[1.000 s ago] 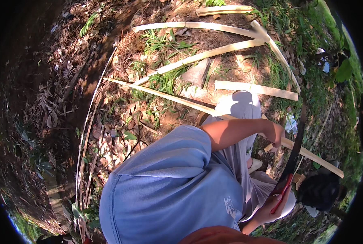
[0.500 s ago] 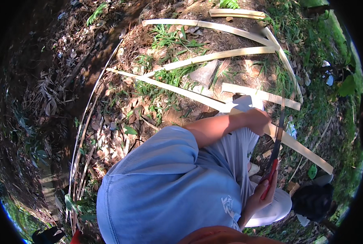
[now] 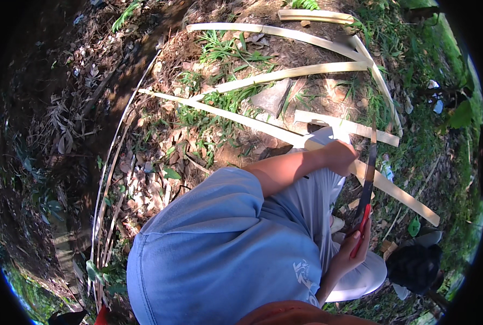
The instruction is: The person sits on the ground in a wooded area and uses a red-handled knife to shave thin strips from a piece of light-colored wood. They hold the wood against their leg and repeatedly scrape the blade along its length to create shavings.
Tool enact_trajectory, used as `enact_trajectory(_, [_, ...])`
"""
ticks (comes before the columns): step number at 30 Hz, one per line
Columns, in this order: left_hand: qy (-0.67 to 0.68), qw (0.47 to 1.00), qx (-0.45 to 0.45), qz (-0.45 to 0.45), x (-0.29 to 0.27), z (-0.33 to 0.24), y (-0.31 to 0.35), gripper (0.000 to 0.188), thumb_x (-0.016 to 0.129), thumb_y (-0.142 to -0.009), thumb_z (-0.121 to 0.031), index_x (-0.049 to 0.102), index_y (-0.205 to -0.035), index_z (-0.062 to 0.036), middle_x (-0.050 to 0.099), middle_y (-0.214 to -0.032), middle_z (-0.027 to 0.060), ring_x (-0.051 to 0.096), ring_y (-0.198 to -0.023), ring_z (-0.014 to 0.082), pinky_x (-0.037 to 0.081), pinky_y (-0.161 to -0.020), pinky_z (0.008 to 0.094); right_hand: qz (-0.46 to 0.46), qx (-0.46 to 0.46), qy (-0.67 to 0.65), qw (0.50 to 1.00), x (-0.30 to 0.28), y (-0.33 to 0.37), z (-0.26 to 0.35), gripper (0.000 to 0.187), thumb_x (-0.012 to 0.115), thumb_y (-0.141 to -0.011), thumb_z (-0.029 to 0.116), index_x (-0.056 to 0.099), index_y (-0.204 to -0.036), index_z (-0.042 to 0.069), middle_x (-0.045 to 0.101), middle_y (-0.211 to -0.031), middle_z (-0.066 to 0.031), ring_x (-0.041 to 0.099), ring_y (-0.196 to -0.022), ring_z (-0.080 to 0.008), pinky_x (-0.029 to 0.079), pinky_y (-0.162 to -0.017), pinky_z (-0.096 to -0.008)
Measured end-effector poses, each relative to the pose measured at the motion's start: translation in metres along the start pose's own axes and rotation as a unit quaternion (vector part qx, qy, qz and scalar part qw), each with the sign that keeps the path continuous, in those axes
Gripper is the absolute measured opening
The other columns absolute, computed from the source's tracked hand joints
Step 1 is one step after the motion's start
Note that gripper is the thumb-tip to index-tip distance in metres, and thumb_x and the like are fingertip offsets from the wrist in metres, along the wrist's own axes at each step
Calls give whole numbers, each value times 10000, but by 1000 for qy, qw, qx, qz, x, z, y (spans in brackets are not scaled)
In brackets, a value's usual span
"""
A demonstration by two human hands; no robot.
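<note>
A long pale wooden strip (image 3: 241,122) runs slantwise from the upper left, past my knee, to the lower right. My left hand (image 3: 340,156) is closed around it near my knee. My right hand (image 3: 347,260) grips the red handle of a hand saw (image 3: 367,192). The saw's long dark blade points away from me and crosses the strip just right of my left hand. Whether the teeth touch the wood, I cannot tell.
Several more pale strips (image 3: 290,72) lie on the leafy ground ahead, and a short board (image 3: 349,127) sits just beyond my knee. A flat grey stone (image 3: 271,98) is among them. Long thin strips (image 3: 108,162) curve along the left. A dark object (image 3: 415,266) stands at lower right.
My right hand and the saw have slid slightly forward, away from me. The strip's right end has shifted a little up and to the left. My left hand keeps its grip.
</note>
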State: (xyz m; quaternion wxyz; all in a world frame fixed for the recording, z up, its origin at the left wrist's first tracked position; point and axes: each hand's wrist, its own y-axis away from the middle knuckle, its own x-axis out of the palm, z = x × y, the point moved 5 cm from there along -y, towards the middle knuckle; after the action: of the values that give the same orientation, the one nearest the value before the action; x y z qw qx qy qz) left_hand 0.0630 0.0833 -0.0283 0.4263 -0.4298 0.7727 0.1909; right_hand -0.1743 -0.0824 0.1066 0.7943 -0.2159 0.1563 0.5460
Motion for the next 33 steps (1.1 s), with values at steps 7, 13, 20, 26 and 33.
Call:
enact_trajectory(7, [53, 996, 30, 61, -17, -45, -19, 391, 799, -733, -288, 744, -1055, -73, 767, -943, 183, 767, -965, 402, 609, -860, 513, -10, -3, 42, 999, -15, 12, 10, 484, 565, -1124, 196, 585, -1520, -82, 673, -1460, -260, 716, -1263, -353, 567, -1050, -423])
enact_trajectory(13, [63, 989, 119, 57, -20, -158, -49, 397, 806, -685, -208, 734, -1014, 3, 772, -853, 181, 777, -846, 421, 628, -761, 513, -81, -63, 102, 990, -58, 30, 35, 471, 515, -1141, 154, 550, -1541, -93, 644, -1484, -276, 700, -1287, -357, 581, -1053, -444])
enact_trajectory(20, [99, 974, 199, -33, -10, -228, -78, 381, 798, -619, -170, 710, -934, 25, 738, -763, 187, 768, -784, 434, 621, -707, 514, -205, -44, 21, 977, -100, 49, 34, 452, 484, -1163, 145, 550, -1567, -47, 586, -1562, -224, 669, -1288, -301, 585, -998, -413])
enact_trajectory(26, [111, 963, 243, -38, -8, -261, -77, 363, 809, -600, -172, 717, -904, 3, 732, -752, 171, 765, -766, 421, 614, -675, 509, -204, -117, 43, 971, -91, 58, 44, 457, 425, -1173, 132, 516, -1542, -121, 529, -1601, -293, 555, -1467, -394, 529, -1176, -492])
enact_trajectory(33, [142, 958, 243, -43, -26, -295, -91, 303, 831, -654, -207, 768, -899, -40, 768, -823, 164, 779, -835, 407, 625, -758, 486, -236, -197, 65, 949, -108, 40, 55, 464, 422, -1177, 149, 518, -1559, -96, 600, -1518, -274, 713, -1113, -265, 615, -891, -357])
